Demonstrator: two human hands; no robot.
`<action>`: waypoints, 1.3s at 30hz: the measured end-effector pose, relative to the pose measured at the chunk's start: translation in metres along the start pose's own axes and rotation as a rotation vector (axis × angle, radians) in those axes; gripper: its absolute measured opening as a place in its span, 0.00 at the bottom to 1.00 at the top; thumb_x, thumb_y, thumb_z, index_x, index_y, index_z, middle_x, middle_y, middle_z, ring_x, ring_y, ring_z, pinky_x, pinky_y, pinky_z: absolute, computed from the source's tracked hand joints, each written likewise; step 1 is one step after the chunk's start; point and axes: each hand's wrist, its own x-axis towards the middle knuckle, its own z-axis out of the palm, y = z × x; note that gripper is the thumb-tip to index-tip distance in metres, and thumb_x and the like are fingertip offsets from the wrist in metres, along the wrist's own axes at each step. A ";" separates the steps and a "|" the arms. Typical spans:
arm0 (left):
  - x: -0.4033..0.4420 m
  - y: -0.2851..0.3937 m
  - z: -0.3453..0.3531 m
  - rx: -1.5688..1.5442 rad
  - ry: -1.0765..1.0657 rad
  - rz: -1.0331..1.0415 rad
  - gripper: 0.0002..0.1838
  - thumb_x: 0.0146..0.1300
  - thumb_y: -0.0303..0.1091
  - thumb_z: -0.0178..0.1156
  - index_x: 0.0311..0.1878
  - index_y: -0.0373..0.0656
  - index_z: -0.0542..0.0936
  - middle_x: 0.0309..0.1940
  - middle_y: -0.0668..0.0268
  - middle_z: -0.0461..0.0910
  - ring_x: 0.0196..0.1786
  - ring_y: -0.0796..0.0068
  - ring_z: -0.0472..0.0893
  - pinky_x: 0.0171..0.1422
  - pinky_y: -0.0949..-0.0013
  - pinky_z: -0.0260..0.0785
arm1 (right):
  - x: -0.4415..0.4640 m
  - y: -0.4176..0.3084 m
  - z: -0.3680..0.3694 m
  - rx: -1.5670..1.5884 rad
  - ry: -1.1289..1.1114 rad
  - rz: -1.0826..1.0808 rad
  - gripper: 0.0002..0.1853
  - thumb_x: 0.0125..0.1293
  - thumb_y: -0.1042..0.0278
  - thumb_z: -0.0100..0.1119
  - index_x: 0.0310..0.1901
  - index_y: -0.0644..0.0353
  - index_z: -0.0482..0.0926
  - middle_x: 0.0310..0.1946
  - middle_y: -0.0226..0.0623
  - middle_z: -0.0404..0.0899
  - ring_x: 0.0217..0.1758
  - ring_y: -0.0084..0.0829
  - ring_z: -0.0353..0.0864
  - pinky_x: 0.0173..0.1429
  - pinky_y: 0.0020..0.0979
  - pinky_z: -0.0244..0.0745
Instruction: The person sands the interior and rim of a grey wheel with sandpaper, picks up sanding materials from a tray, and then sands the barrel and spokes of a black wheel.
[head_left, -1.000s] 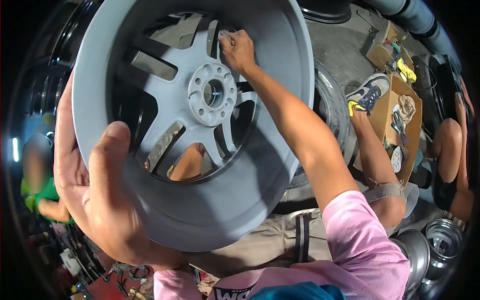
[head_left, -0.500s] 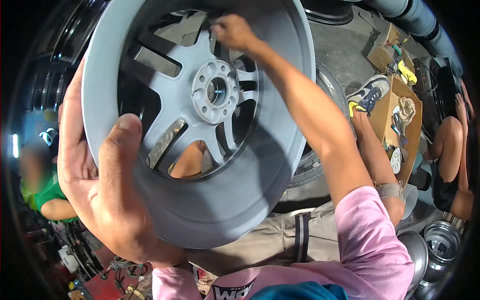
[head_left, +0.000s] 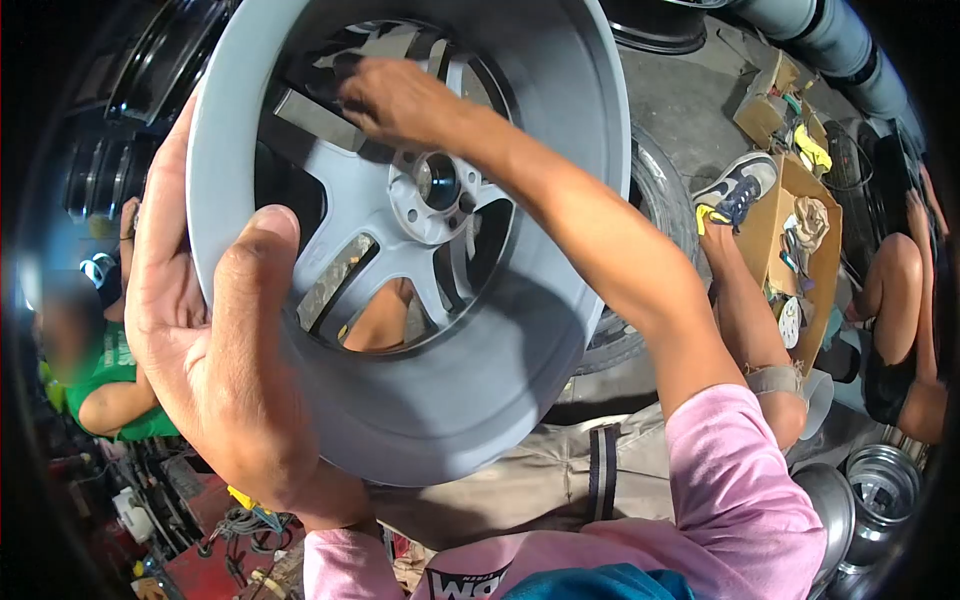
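Note:
A grey alloy wheel rim (head_left: 440,415) is tilted in front of me above my lap, its barrel facing me and its spokes at the far side. My left hand (head_left: 235,370) grips the left edge of the barrel, with the thumb on the inner side and the fingers outside. Inside the barrel, my right hand (head_left: 395,100) is over the upper spokes, next to the hub (head_left: 432,195). Its fingers are curled and slightly blurred. Something dark shows by the fingertips, too unclear to name.
A tyre (head_left: 655,200) lies on the floor behind the rim. To the right are a cardboard box (head_left: 825,285) with odds and ends and a shiny wheel (head_left: 882,485). A person in a green shirt (head_left: 110,385) is at the left; another person's knee (head_left: 895,270) shows at the right.
My right hand has moved left across the spokes, from the upper right to the upper left of the hub. The rim has shifted slightly right along with my left hand.

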 end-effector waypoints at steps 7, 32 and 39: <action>0.002 0.002 -0.007 0.043 0.045 -0.057 0.33 0.63 0.37 0.63 0.69 0.30 0.75 0.54 0.50 0.84 0.55 0.67 0.84 0.65 0.68 0.73 | -0.058 0.020 -0.045 -0.273 -0.505 0.289 0.18 0.65 0.68 0.65 0.57 0.58 0.83 0.50 0.40 0.80 0.52 0.48 0.84 0.57 0.45 0.81; -0.012 -0.012 -0.001 -0.181 0.058 -0.029 0.28 0.62 0.30 0.58 0.66 0.30 0.78 0.50 0.51 0.86 0.49 0.67 0.87 0.59 0.68 0.78 | -0.254 -0.098 0.006 0.529 -0.627 0.332 0.11 0.65 0.69 0.58 0.45 0.63 0.84 0.42 0.51 0.83 0.57 0.57 0.78 0.71 0.50 0.72; -0.020 -0.021 -0.003 -0.174 0.067 -0.006 0.28 0.62 0.30 0.59 0.66 0.30 0.78 0.50 0.51 0.85 0.50 0.67 0.86 0.60 0.68 0.77 | -0.265 0.020 -0.002 -0.406 -0.658 -0.053 0.30 0.70 0.72 0.49 0.75 0.64 0.66 0.70 0.53 0.72 0.79 0.50 0.65 0.86 0.46 0.53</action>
